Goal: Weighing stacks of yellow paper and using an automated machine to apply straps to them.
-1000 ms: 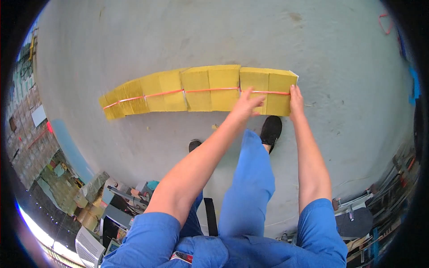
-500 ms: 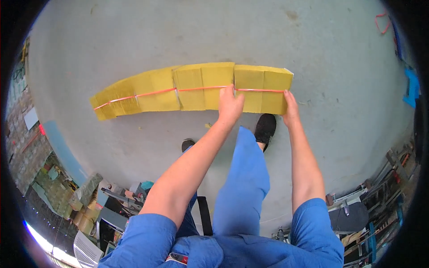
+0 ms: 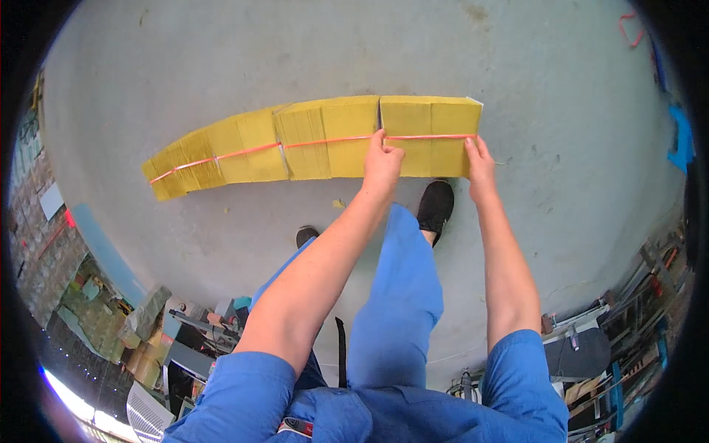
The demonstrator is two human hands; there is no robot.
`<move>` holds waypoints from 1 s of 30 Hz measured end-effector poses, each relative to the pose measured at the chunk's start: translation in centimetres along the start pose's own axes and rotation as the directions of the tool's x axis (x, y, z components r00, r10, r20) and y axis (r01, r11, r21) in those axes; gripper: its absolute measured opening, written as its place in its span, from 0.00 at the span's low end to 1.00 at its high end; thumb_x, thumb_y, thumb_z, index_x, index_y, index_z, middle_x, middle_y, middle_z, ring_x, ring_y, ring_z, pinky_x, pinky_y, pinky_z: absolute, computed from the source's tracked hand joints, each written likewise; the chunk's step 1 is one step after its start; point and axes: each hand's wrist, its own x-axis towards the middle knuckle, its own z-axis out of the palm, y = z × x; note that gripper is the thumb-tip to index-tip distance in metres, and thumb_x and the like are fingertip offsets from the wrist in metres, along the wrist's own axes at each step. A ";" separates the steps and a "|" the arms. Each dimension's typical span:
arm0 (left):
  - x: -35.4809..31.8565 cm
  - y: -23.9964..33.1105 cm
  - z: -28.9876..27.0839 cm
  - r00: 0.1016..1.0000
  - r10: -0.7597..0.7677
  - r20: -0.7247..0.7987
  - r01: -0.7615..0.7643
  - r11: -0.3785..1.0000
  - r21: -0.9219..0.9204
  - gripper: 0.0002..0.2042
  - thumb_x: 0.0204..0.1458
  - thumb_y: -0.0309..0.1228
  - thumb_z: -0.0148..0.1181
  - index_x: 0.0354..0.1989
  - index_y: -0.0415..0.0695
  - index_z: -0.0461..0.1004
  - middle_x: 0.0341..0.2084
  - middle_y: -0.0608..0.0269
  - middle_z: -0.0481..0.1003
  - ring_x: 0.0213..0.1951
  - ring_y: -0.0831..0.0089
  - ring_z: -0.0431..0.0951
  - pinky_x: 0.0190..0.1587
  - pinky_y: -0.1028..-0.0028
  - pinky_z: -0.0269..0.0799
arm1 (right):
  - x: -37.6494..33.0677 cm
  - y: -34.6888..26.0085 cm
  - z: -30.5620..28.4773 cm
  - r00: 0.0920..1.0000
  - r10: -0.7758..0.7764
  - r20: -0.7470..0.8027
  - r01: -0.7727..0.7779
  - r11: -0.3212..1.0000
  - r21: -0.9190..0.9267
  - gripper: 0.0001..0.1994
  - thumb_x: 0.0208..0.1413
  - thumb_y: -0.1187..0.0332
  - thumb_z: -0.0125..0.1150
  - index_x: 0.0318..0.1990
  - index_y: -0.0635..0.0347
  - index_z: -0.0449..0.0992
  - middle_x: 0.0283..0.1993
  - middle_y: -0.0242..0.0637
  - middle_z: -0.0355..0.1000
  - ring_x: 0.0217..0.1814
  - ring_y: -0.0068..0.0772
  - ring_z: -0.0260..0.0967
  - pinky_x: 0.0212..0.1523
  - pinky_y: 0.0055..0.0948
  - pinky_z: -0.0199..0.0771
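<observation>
A long, slightly curved row of yellow stacked sheets [image 3: 251, 161] lies on the floor in front of me, split into several blocks with thin gaps between them. A narrow orange-red strap [image 3: 314, 141] runs lengthwise over its top. My left hand [image 3: 383, 164] is closed at the strap, beside the gap before the rightmost block [image 3: 432, 157]. At the row's right end my right hand [image 3: 481, 168] grips the edge with fingers and thumb, close to where the strap goes over. What lies beneath the fingers of both hands is partly hidden.
My shoes [image 3: 436, 208] stand on the grey floor [image 3: 310, 52] just nearer than the row. Cluttered equipment [image 3: 196, 347] lies at lower left, metal racks [image 3: 620, 354] at lower right. A blue object [image 3: 679, 140] is at the right edge, a pink loop [image 3: 631, 31] at upper right.
The row and both hands sit slightly higher and further left in the picture. Both hands keep nearly the same places on the row, and the right hand's fingers have shifted a little.
</observation>
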 end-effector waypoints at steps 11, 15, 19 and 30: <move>0.8 -1.4 -1.0 0.991 0.128 -0.025 -0.111 0.929 0.352 0.35 0.49 0.25 0.55 0.69 0.40 0.53 0.27 0.65 0.70 0.29 0.79 0.69 0.33 0.76 0.67 | 0.1 0.0 1.3 0.998 -0.063 0.031 0.066 0.988 -0.136 0.24 0.63 0.55 0.55 0.61 0.61 0.67 0.55 0.36 0.71 0.55 0.27 0.66 0.55 0.27 0.65; 0.8 0.1 -1.6 0.993 0.117 0.035 -0.120 0.891 0.437 0.36 0.46 0.27 0.57 0.67 0.40 0.54 0.31 0.55 0.75 0.34 0.66 0.75 0.39 0.67 0.71 | 1.8 -0.2 -0.3 0.987 -0.137 0.088 0.156 0.953 -0.259 0.27 0.61 0.54 0.57 0.62 0.63 0.66 0.58 0.46 0.70 0.61 0.37 0.66 0.60 0.33 0.63; -3.6 0.4 -4.7 0.974 0.214 0.079 -0.228 0.880 0.416 0.37 0.49 0.29 0.58 0.69 0.43 0.51 0.44 0.52 0.74 0.39 0.69 0.75 0.42 0.72 0.72 | -0.9 -2.2 -0.7 0.945 -0.327 0.011 0.262 0.736 -0.624 0.28 0.60 0.61 0.55 0.65 0.63 0.62 0.64 0.48 0.64 0.66 0.40 0.62 0.64 0.35 0.60; -32.0 4.2 -32.1 0.997 0.028 -0.076 -0.019 0.992 0.124 0.12 0.55 0.31 0.54 0.44 0.37 0.73 0.35 0.61 0.76 0.36 0.73 0.75 0.40 0.72 0.72 | -48.1 -12.5 6.2 0.912 -0.094 0.400 0.115 0.993 -0.029 0.13 0.60 0.73 0.53 0.51 0.64 0.76 0.48 0.34 0.76 0.52 0.25 0.71 0.56 0.26 0.68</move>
